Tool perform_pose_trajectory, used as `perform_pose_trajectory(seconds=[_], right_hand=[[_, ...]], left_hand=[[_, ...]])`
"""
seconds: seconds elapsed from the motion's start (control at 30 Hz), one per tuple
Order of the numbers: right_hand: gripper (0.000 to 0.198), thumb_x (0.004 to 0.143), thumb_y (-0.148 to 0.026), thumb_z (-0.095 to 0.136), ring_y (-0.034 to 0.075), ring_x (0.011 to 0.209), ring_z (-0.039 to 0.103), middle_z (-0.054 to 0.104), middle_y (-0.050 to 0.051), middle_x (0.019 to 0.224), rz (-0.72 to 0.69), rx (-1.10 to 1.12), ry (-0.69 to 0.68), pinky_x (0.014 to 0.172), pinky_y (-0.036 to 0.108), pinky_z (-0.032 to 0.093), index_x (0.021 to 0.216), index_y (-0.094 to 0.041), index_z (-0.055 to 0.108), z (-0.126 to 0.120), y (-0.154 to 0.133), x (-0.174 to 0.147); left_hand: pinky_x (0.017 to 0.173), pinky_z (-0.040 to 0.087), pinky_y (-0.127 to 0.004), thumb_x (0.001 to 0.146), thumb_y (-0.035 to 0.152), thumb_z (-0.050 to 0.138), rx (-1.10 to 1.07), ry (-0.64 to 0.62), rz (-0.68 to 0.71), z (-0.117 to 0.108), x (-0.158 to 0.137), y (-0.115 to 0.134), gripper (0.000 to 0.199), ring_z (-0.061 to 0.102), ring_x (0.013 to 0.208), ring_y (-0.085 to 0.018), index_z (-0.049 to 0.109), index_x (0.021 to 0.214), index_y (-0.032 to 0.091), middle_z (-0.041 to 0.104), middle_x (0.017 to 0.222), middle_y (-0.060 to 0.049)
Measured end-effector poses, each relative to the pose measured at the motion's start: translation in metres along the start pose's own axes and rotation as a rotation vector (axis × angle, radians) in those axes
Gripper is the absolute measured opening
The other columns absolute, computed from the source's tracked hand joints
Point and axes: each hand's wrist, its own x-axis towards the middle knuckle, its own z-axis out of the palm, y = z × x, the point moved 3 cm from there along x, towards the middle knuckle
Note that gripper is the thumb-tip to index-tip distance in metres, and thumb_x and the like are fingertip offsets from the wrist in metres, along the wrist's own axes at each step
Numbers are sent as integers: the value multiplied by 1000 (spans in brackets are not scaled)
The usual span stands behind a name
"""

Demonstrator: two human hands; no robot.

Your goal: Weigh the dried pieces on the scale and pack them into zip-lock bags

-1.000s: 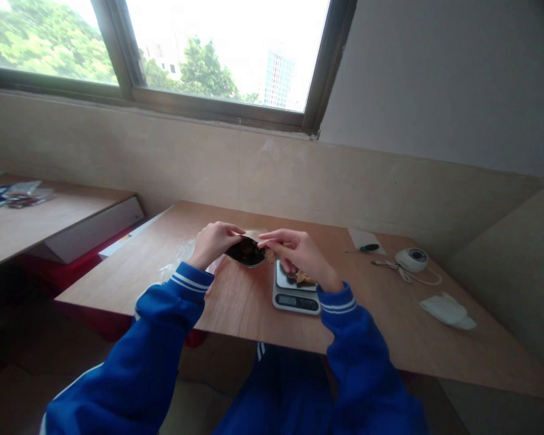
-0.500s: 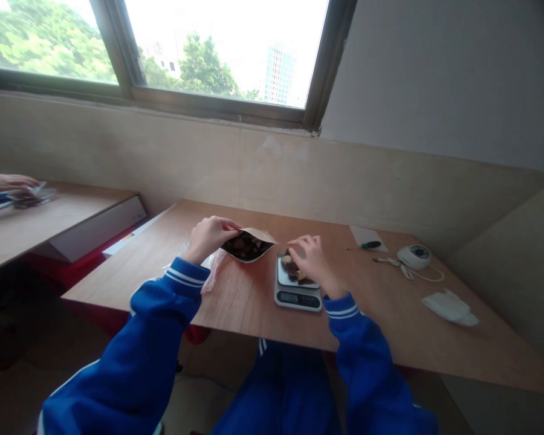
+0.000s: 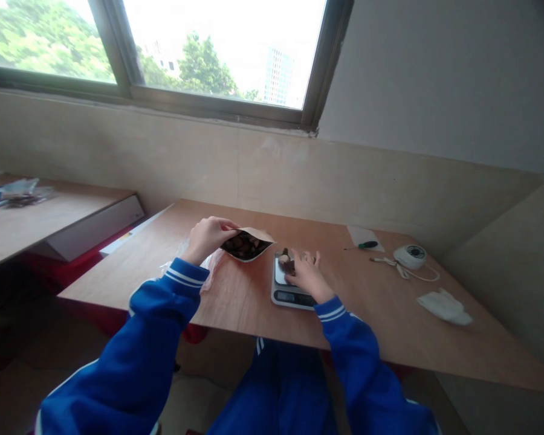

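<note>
My left hand (image 3: 207, 237) pinches the upper edge of a kraft paper pouch (image 3: 260, 234), holding its mouth open and tilted toward me. Dark and pale brown pieces show inside. To the right sits a flat digital kitchen scale (image 3: 278, 296) with a steel plate and a small display. Brown dried pieces (image 3: 284, 259), which look like dried mushrooms, lie on the plate. Over them my right hand (image 3: 306, 273) curls its fingers around some of the pieces, covering part of the scale. Beside my left wrist is a crumpled clear plastic bag (image 3: 213, 266).
On the right of the table (image 3: 367, 326) are a screwdriver (image 3: 368, 245) by a white paper, a white dome camera (image 3: 409, 257) with its cable, and a crumpled white tissue (image 3: 445, 307). Another table (image 3: 81, 208) at left carries plastic packets (image 3: 25, 192).
My right hand has lowered from above the scale onto the brown pieces, its fingers closing around some. My left hand and the pouch stay put. The other person's hand has left the left table.
</note>
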Motion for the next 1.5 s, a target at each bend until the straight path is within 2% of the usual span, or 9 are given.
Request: perform_pose_trajectory(seconds=[0.33, 0.53, 0.63, 0.73, 0.87, 1.0, 1.1, 1.3, 1.5], right_hand=[[61, 75, -41, 67, 36, 119, 46, 63, 13, 119, -39, 135, 102, 104, 61, 14, 128, -18, 48, -34, 4, 0], [52, 77, -44, 67, 28, 108, 56, 63, 10, 115, -93, 495, 489, 96, 47, 34, 122, -22, 51, -66, 0, -9], [55, 76, -41, 70, 26, 109, 54, 59, 10, 118, -185, 650, 571, 93, 42, 41, 124, -23, 50, -81, -17, -26], [49, 78, -39, 69, 22, 105, 56, 60, 8, 116, -328, 763, 349, 92, 37, 44, 121, -22, 54, -84, -50, -48], [51, 73, -43, 74, 18, 97, 62, 67, 4, 105, -693, 815, -333, 86, 25, 48, 118, -21, 61, -60, -105, -87], [51, 70, -45, 76, 20, 98, 63, 70, 5, 102, -775, 698, -485, 89, 25, 47, 114, -20, 65, -38, -132, -107], [49, 72, -46, 75, 20, 99, 63, 69, 4, 105, -711, 761, -357, 88, 25, 48, 114, -22, 65, -41, -135, -101], [44, 82, -35, 67, 20, 113, 58, 61, 6, 122, -320, 934, 233, 97, 34, 47, 123, -23, 54, -58, -124, -61], [42, 87, -35, 59, 24, 126, 50, 54, 10, 134, -230, 745, 434, 103, 40, 45, 127, -23, 51, -40, -130, -39]], left_hand=[[60, 39, -26, 74, 42, 59, -32, 9, 9, 4, 0, 0, 26, 64, 73, -18, 77, 86, 29, 74, 78, -1], [59, 39, -25, 74, 41, 59, -51, 14, 5, 5, -1, -1, 25, 64, 71, -18, 77, 86, 29, 74, 76, -1], [60, 40, -24, 75, 40, 59, -69, 7, 15, 6, -2, 2, 25, 64, 70, -17, 77, 87, 28, 75, 76, -1], [60, 40, -24, 75, 40, 59, -78, 3, 25, 7, -4, 4, 26, 64, 70, -17, 77, 88, 28, 75, 77, -1], [59, 40, -24, 75, 40, 59, -62, 6, 23, 8, -5, 3, 26, 65, 70, -17, 77, 88, 28, 75, 77, -1], [60, 40, -24, 75, 39, 59, -69, 10, 19, 9, -7, 3, 25, 65, 70, -17, 77, 87, 28, 75, 77, 0], [60, 40, -24, 75, 39, 59, -69, 6, 18, 10, -8, 3, 26, 65, 70, -17, 77, 88, 28, 75, 77, 0], [60, 41, -24, 76, 42, 59, -83, -11, 24, 13, -8, 1, 27, 66, 73, -17, 77, 89, 28, 75, 78, -1], [62, 43, -23, 76, 43, 58, -112, -14, 37, 11, -8, -3, 28, 68, 75, -18, 77, 90, 28, 76, 82, -1]])
